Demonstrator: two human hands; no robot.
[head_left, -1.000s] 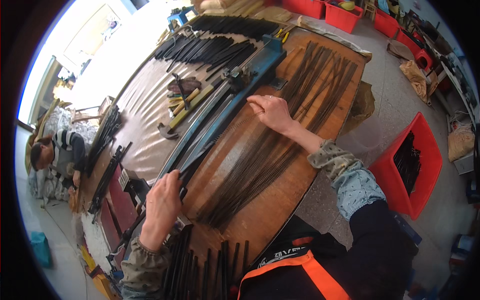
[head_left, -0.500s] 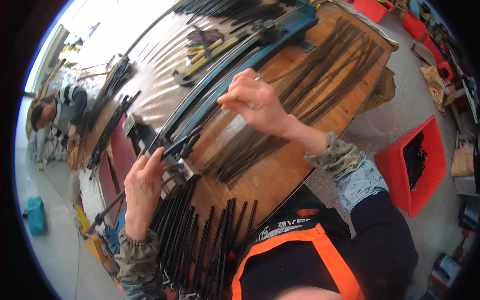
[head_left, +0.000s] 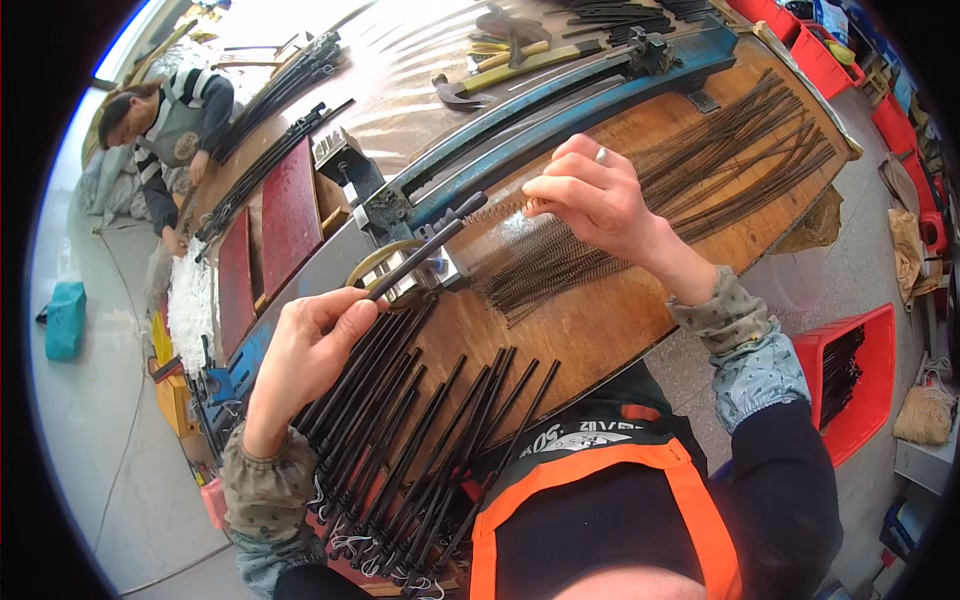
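My left hand (head_left: 312, 345) is closed with thumb and fingers around a slim black rod (head_left: 415, 262). The rod slants up to the right, past a metal clamp (head_left: 398, 288) on the workbench. From its far end a thin, brownish coil spring (head_left: 500, 209) stretches across to my right hand (head_left: 598, 200), whose thumb and fingers pinch the spring's other end. I cannot tell whether the spring sits inside the rod. Under my right forearm lies a spread of long, thin coil springs (head_left: 690, 175). Several black rods (head_left: 430, 420) stick up in a bunch near my body.
A blue metal rail (head_left: 580, 112) runs across the wooden table (head_left: 590, 345). Behind it lie a hammer (head_left: 500, 80) and bundles of black rods (head_left: 285, 85). A co-worker (head_left: 170, 130) bends over the far left. At right stands a red bin (head_left: 870, 370) with dark pieces inside.
The view has shifted, so the bench sits farther right. The rod has swung to a more level slant, its lower end no longer showing left of my left hand. Both hands keep their grip.
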